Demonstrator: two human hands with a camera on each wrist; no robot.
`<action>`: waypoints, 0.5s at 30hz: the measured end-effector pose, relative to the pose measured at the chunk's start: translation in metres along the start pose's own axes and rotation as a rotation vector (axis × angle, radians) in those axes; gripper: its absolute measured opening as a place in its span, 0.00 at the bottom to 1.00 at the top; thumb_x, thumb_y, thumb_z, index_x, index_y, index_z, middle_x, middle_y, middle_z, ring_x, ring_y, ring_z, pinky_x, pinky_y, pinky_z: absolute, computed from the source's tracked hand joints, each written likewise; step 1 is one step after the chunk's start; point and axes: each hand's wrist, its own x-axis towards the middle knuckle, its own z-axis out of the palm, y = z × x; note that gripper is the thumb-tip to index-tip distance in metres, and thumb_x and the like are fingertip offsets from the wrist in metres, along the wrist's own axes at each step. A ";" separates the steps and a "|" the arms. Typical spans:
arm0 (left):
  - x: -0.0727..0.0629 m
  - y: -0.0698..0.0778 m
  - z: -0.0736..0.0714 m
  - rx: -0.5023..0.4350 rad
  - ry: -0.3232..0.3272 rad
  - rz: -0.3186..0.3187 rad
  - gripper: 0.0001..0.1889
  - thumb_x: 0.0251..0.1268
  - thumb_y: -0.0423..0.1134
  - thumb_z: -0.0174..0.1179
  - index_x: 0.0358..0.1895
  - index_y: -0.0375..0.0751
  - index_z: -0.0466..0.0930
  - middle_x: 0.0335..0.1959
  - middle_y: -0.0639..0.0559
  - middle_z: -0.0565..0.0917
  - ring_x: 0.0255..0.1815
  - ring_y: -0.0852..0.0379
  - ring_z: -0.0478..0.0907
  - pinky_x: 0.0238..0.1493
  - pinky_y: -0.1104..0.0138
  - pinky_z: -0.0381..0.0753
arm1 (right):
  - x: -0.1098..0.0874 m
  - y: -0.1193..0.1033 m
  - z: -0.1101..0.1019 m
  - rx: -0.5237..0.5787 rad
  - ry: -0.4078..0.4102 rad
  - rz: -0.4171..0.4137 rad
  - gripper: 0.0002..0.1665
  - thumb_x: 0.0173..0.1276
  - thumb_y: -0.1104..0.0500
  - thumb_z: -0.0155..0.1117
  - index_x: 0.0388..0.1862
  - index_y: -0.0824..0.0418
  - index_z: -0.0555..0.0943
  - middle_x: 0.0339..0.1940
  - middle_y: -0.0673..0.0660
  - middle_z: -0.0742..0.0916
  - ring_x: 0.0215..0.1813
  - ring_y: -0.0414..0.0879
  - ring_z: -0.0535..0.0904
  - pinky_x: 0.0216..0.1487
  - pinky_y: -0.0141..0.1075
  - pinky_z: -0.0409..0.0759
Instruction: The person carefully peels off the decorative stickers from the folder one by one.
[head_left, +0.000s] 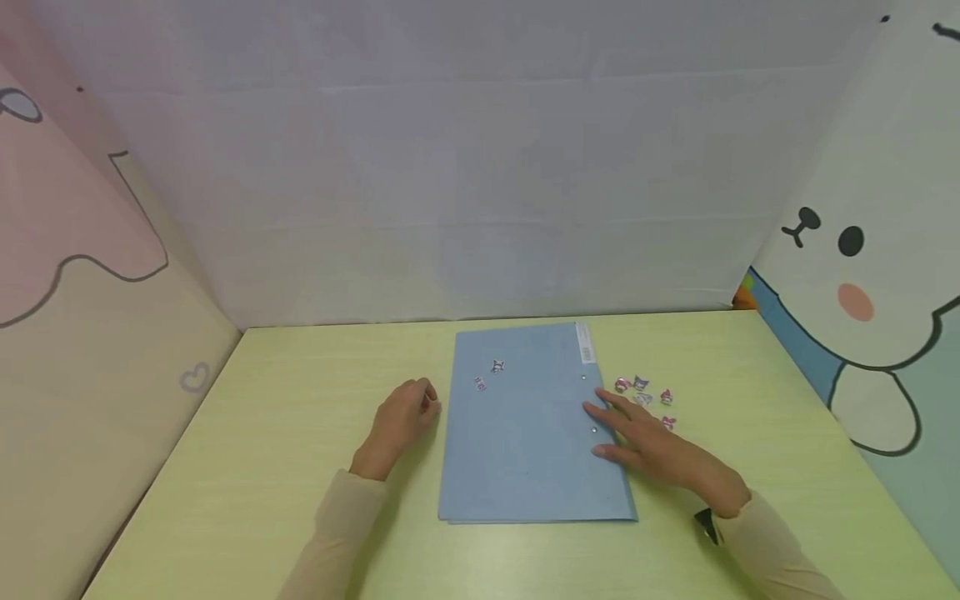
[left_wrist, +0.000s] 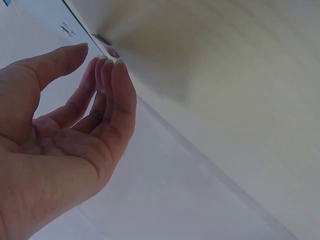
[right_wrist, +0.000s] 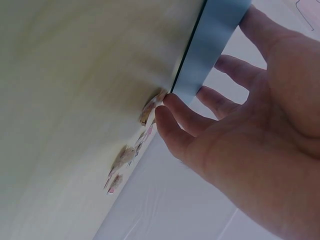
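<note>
A light blue folder (head_left: 525,467) lies flat on the table, with two small cartoon stickers (head_left: 498,367) on its upper left part. My right hand (head_left: 648,446) reaches over the folder's right edge, fingers spread, fingertips on that margin between small round metal-looking dots. Just beyond this hand lie several pink and purple cartoon stickers (head_left: 666,397), partly covered by it. Left of the folder, my left hand (head_left: 401,421) holds nothing, its fingers loosely bent and thumb apart in the left wrist view. A small dark pinkish piece (left_wrist: 111,49) shows beside its fingertips there.
The yellow-green table (head_left: 300,400) meets a pale sheet wall (head_left: 480,167) at the back. Cartoon-printed panels stand at left (head_left: 97,375) and right (head_left: 885,275). A white label (head_left: 585,342) marks the folder's upper right corner.
</note>
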 end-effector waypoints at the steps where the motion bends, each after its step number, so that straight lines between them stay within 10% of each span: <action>1: 0.001 0.001 0.001 -0.001 0.006 0.003 0.04 0.67 0.29 0.66 0.37 0.34 0.80 0.29 0.48 0.80 0.31 0.52 0.77 0.31 0.59 0.79 | 0.000 0.000 0.000 -0.001 0.000 0.000 0.38 0.77 0.48 0.64 0.79 0.63 0.67 0.80 0.70 0.63 0.78 0.73 0.57 0.69 0.69 0.63; 15: 0.014 0.012 0.005 -0.032 0.030 0.032 0.03 0.68 0.30 0.65 0.37 0.35 0.80 0.32 0.46 0.82 0.33 0.50 0.79 0.31 0.60 0.79 | 0.002 0.000 0.001 -0.004 0.007 -0.006 0.37 0.76 0.49 0.64 0.78 0.64 0.68 0.79 0.71 0.64 0.77 0.74 0.58 0.69 0.69 0.63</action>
